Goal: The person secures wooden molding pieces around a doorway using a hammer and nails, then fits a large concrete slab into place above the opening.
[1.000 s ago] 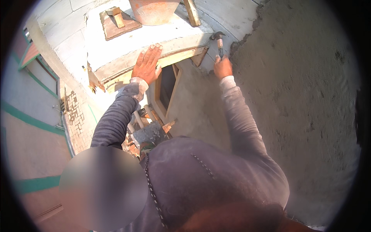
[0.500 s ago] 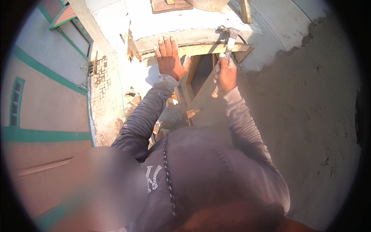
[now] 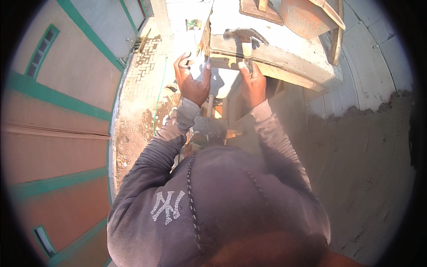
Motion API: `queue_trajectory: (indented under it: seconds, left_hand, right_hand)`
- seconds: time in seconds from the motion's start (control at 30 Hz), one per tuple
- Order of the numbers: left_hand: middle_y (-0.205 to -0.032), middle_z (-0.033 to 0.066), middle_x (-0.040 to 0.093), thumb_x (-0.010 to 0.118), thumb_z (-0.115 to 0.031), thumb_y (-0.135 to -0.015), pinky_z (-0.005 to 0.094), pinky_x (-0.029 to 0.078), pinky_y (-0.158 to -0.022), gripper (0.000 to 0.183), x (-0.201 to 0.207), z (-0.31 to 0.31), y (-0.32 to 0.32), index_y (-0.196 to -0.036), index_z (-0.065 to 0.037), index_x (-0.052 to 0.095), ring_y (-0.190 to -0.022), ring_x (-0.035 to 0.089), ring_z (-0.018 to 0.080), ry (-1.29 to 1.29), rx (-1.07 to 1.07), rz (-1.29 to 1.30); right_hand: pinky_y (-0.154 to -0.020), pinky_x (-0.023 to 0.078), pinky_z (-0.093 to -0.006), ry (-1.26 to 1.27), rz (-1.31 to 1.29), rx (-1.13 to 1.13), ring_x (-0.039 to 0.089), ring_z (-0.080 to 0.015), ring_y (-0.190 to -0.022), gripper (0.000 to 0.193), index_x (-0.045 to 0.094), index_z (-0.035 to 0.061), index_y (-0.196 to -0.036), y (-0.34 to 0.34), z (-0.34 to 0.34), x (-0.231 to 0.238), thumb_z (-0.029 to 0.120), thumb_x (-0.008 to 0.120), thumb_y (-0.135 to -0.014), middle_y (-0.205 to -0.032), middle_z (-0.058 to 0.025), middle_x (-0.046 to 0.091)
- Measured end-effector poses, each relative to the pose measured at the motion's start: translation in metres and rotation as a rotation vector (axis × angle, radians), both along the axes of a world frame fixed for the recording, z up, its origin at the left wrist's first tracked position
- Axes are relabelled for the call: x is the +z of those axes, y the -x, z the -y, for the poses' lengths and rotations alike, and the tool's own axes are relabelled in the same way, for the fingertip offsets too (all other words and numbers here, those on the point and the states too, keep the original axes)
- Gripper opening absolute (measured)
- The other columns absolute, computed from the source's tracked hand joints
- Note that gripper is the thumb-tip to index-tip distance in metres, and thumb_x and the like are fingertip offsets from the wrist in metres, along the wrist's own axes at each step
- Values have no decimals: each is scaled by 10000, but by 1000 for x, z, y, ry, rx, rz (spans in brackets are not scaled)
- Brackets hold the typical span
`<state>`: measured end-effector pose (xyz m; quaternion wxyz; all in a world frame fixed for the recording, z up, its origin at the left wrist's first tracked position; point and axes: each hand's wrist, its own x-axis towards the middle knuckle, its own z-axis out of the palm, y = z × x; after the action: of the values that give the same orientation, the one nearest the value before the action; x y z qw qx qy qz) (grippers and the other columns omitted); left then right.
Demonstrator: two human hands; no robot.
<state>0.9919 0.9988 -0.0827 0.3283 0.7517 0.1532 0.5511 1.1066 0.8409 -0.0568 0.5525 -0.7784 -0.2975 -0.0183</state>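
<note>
A claw hammer [image 3: 246,50] is in my right hand [image 3: 255,89], its handle gripped with the thumb along it. Its metal head points away from me, above the pale ledge [image 3: 284,58]. My left hand [image 3: 194,86] is raised to the left of the hammer, fingers curved and apart, with nothing visible in it. A wooden plank [image 3: 287,75] runs along the ledge's near lower edge, just right of my right hand. Part of the hammer's handle is hidden by my fingers.
On the ledge stand an orange-brown bucket [image 3: 304,20] and a brown board with a wooden handle [image 3: 262,15]. An upright timber [image 3: 336,42] leans beside the bucket. Wet grey plaster covers the wall [image 3: 356,169] at right. A green hose [image 3: 156,109] lies on the ground at left.
My left hand has come off the plank and curled its fingers. The hammer has moved left with my right hand. My view has shifted, bringing more of the bucket in.
</note>
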Motion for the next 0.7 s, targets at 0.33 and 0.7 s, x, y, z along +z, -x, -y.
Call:
queue_trajectory:
  seconds: [0.33, 0.7]
  left_hand:
    - [-1193, 200, 660, 710, -264, -973, 405, 517, -980, 481, -12, -37, -18, -1324, 35, 572, -1103, 658, 282, 433, -218, -90]
    - [-1055, 193, 734, 658, -266, -1023, 359, 537, -907, 386, -30, -48, -26, -1254, 43, 650, -1007, 702, 206, 592, -415, -271]
  right_hand:
    - [-702, 500, -353, 32, 197, 49, 597, -225, -695, 307, 658, -4, -1061, -6, -11, -1, 301, 663, -1029, -769, -109, 654]
    - [-592, 420, -301, 257, 10, 257, 432, -104, -657, 308, 570, 11, -904, 25, 16, 24, 274, 685, -1017, -674, -62, 511]
